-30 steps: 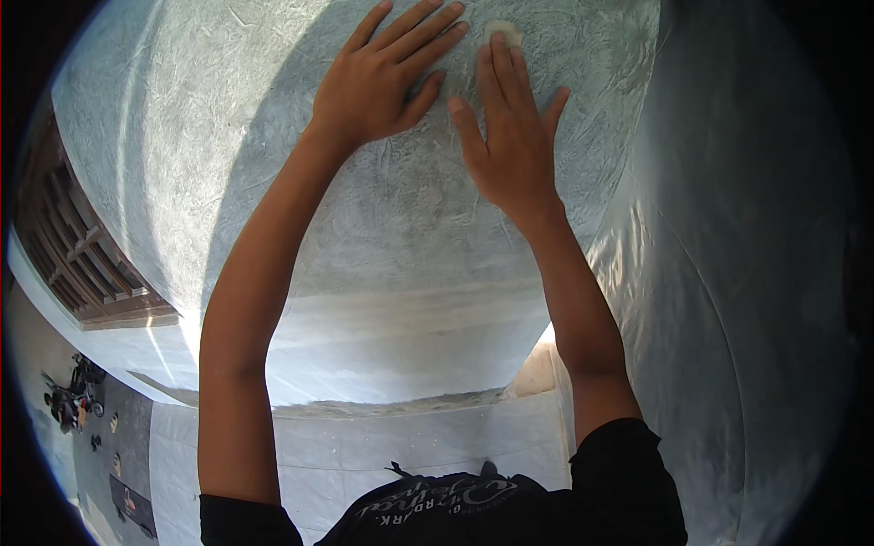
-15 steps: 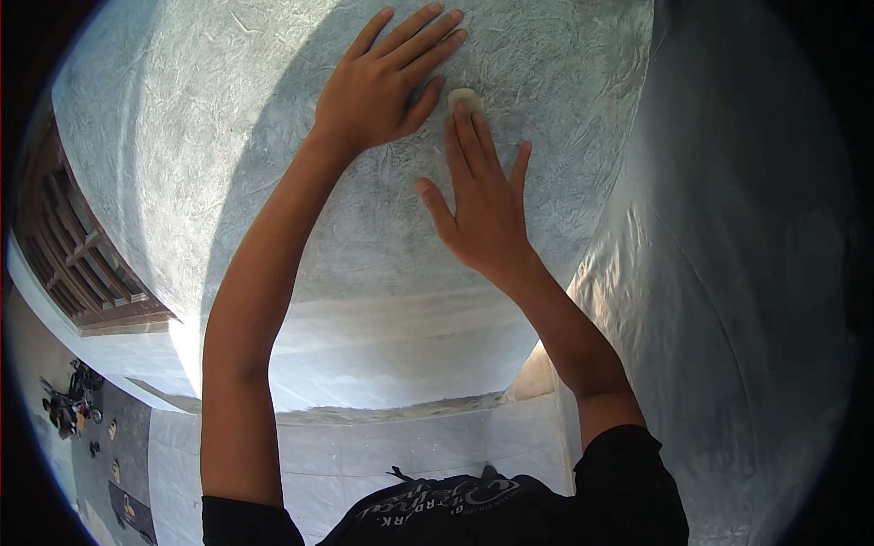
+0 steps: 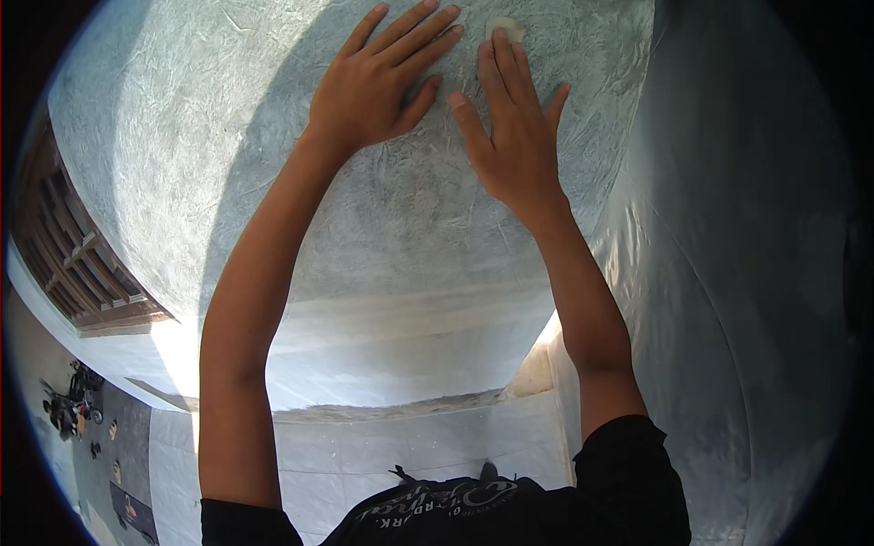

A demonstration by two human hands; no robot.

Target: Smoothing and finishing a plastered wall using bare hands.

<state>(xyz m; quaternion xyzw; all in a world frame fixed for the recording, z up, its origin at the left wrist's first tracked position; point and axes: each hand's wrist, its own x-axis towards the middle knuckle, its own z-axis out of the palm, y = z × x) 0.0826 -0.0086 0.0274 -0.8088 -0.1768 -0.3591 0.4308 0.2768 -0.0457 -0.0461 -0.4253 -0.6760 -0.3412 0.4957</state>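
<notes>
My left hand (image 3: 369, 91) lies flat on a rough grey plastered wall (image 3: 391, 218), its fingers spread and nothing held. To its right, my right hand (image 3: 519, 132) is stretched out against the same wall. The middle fingertips of that hand press on a small, pale, flat piece with a rounded edge (image 3: 505, 27), near the top of the view. Its thumb and little finger stand apart from the others. What the piece is made of cannot be told, and its lower part is hidden under the fingers.
A brown wooden window grille (image 3: 82, 246) is set in the wall at far left. Dark grey sheeting (image 3: 719, 300) hangs on the right. Below lies a pale tiled floor (image 3: 382, 450); a motorcycle (image 3: 73, 400) stands far off at lower left.
My right hand has slid up and slightly right along the wall, and the pale piece has moved with its fingertips. My left hand has stayed nearly in place.
</notes>
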